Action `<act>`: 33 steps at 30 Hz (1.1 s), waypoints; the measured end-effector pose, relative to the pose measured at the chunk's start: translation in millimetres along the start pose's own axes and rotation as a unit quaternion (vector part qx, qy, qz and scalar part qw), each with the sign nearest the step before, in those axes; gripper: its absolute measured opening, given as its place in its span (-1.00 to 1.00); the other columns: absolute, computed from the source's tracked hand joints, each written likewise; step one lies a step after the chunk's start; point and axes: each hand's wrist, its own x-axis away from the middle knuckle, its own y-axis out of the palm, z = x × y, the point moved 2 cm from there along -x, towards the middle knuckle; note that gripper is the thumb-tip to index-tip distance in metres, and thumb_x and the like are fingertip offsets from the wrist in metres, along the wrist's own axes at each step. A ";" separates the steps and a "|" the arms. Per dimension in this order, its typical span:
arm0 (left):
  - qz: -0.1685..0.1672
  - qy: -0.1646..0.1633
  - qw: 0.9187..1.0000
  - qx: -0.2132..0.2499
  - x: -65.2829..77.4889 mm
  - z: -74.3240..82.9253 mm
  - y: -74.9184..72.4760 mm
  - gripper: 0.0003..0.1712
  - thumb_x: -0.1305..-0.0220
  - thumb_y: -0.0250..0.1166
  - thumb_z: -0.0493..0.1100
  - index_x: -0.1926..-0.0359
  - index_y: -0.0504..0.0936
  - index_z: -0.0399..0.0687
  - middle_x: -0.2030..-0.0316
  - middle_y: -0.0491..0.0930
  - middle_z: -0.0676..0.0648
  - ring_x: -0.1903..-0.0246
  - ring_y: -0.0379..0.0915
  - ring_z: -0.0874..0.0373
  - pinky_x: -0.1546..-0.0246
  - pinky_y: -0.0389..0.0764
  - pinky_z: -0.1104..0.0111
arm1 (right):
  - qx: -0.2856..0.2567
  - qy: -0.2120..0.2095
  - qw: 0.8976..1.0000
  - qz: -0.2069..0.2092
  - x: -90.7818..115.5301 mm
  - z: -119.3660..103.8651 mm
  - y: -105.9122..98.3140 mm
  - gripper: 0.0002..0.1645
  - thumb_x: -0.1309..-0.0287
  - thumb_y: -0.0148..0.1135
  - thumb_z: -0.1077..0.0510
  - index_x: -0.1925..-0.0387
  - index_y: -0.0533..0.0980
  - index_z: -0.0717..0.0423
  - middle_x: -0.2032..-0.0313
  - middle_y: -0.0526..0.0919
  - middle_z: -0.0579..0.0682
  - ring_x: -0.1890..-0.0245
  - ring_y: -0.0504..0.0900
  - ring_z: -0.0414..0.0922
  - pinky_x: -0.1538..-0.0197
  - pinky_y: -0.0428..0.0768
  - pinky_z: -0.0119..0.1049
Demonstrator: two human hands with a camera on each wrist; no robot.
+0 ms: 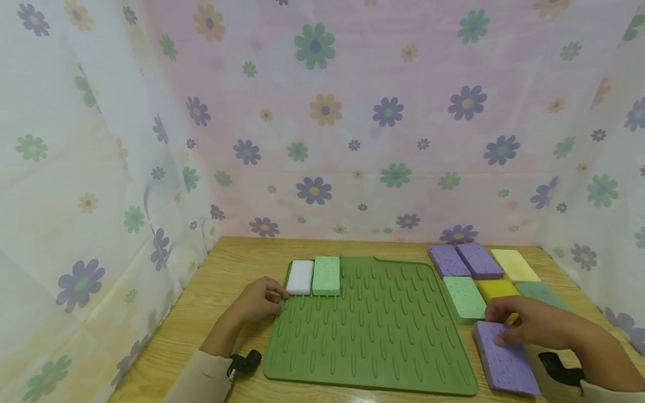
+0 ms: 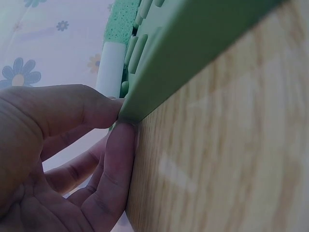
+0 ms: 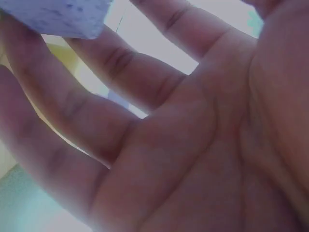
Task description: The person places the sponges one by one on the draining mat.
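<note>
Soft, muted light fills the head view, with a small glare on the wooden table (image 1: 242,257) at bottom centre. A pale reflection marks the dim left-wrist view just below centre. The right-wrist view is hazy, the right hand (image 3: 174,135) shadowed against blown-out white at upper centre.

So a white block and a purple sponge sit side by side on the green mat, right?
Not quite: the sponge is light green, as the head view shows. It does sit beside the white block on the green mat.
</note>
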 end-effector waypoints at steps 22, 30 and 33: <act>0.000 0.001 1.000 -0.004 0.9 -0.1 -0.6 -0.74 -0.13 0.52 -0.39 0.17 0.78 -0.03 -0.12 0.54 -0.11 0.04 0.60 0.04 0.16 0.69 0.22 | -0.035 0.037 0.999 -0.007 5.0 -14.0 3.5 -0.04 -0.04 0.59 0.08 -0.41 0.36 0.27 -0.30 0.37 0.39 0.01 0.53 -0.30 0.22 0.64 -0.32; 0.003 -0.001 1.000 -0.005 0.9 1.5 -0.2 -0.73 -0.13 0.52 -0.39 0.17 0.78 -0.02 -0.11 0.54 -0.10 0.04 0.59 0.05 0.17 0.69 0.23 | -0.023 0.051 0.998 -0.019 5.9 -21.0 3.9 0.12 0.04 0.59 0.16 -0.48 0.21 0.37 -0.26 0.31 0.33 -0.06 0.46 0.01 0.24 0.58 -0.34; 0.001 -0.002 1.000 -0.005 1.3 2.4 -0.4 -0.74 -0.14 0.51 -0.39 0.17 0.78 -0.02 -0.12 0.54 -0.10 0.03 0.59 0.05 0.17 0.69 0.24 | -0.011 0.051 0.998 -0.019 5.4 -22.8 3.7 0.14 0.04 0.60 0.15 -0.48 0.19 0.40 -0.26 0.29 0.33 -0.06 0.45 0.09 0.23 0.56 -0.36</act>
